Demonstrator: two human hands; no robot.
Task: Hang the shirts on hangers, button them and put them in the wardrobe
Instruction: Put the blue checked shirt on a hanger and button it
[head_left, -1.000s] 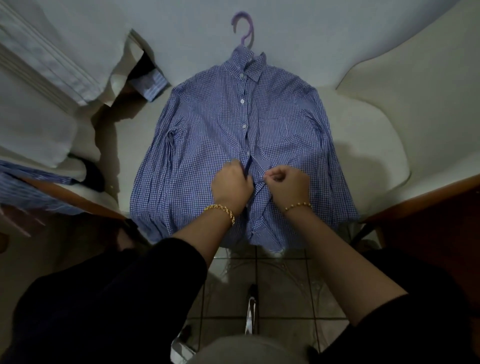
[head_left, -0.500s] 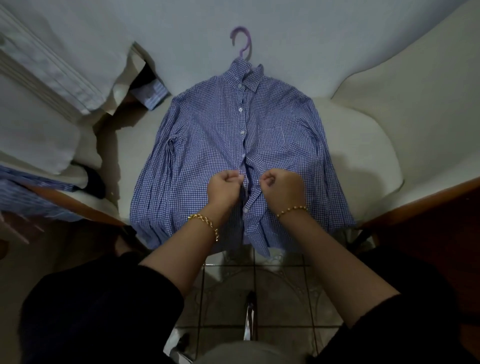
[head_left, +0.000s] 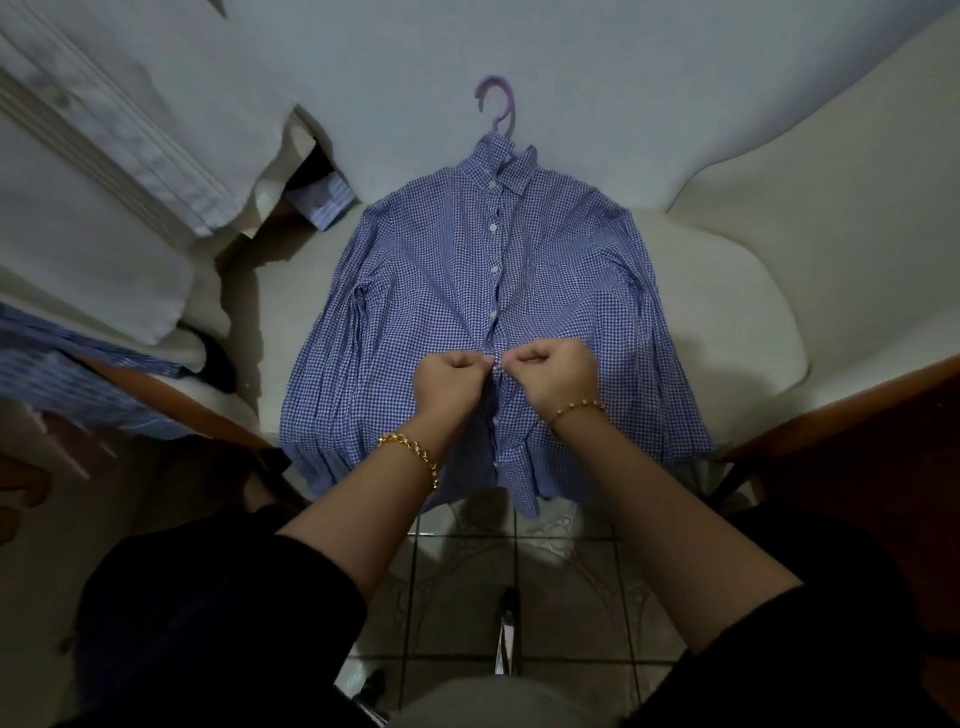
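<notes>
A blue-and-white checked shirt (head_left: 426, 291) lies flat on a cream sofa seat (head_left: 727, 322), front up, on a purple hanger (head_left: 496, 104) whose hook sticks out above the collar. Its upper buttons are closed; the placket below my hands hangs apart over the seat's front edge. My left hand (head_left: 452, 379) pinches the left placket edge at mid-shirt. My right hand (head_left: 556, 376) pinches the right edge just across from it. Both fists nearly touch over the button line.
White cushions (head_left: 135, 130) are piled at the left, with a striped blue garment (head_left: 322, 202) tucked behind them and another striped blue cloth (head_left: 67, 374) on the left armrest. Wooden armrests (head_left: 857, 395) flank the seat. Tiled floor (head_left: 467, 582) lies below my arms.
Both hands have stayed pinching the placket at mid-shirt, working the two edges closer together. My view has shifted slightly, so the shirt sits lower in the frame.
</notes>
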